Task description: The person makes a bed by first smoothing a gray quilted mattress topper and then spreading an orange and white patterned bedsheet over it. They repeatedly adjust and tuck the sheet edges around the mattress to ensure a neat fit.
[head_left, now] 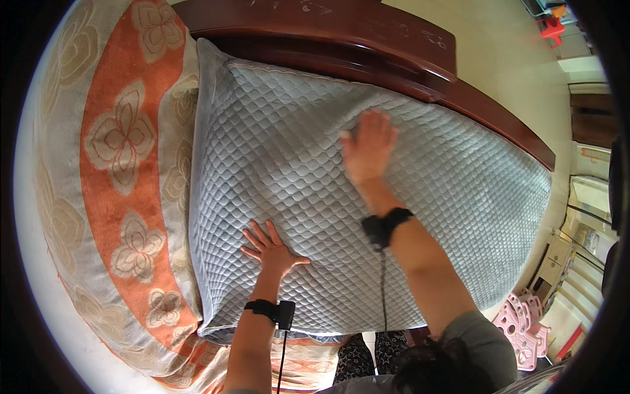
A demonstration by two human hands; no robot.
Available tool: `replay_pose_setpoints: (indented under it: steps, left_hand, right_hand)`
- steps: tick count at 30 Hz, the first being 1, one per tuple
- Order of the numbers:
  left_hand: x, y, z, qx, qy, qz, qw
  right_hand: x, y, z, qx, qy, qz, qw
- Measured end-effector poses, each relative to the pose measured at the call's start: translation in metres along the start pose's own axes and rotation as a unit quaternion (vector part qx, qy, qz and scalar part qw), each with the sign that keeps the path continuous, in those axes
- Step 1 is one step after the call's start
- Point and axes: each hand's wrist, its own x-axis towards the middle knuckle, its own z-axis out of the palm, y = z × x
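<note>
A pale grey-blue quilted cover with a wavy stitched pattern is spread out before me. My left hand rests flat on its lower left part, fingers and thumb spread. Farther up and to the right, my right hand is over the same cover, palm down and slightly blurred; whether it touches the fabric is hard to tell. Nothing is held in either hand. A plain grey border runs along the cover's left side, bunched at the upper left corner. Soft creases show near my right hand.
Orange and beige floral curtain hangs along the left. Dark red polished wooden furniture borders the cover's far side. Pink plastic items stand at the lower right. A red stool is at the upper right. Black cables trail from both wrist straps.
</note>
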Motion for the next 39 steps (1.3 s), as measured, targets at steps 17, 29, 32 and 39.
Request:
replay_pose_setpoints:
  steps: [17,29,32,39]
  left_hand:
    - [0.012,-0.002,0.004,-0.012,-0.025,0.0,1.0]
    - [-0.026,0.063,-0.028,-0.12,0.158,0.067,0.978]
    - [-0.01,0.132,-0.053,0.073,0.291,0.332,0.895]
    - [0.119,0.158,-0.238,0.242,0.308,0.206,0.897]
  right_hand:
    - [-0.075,0.095,-0.081,0.151,-0.084,0.11,0.979]
    - [-0.021,0.128,-0.068,-0.062,-0.347,0.137,0.926]
    - [-0.016,0.131,-0.068,-0.06,-0.367,0.142,0.918]
    - [-0.002,0.139,-0.056,-0.032,-0.414,0.158,0.896]
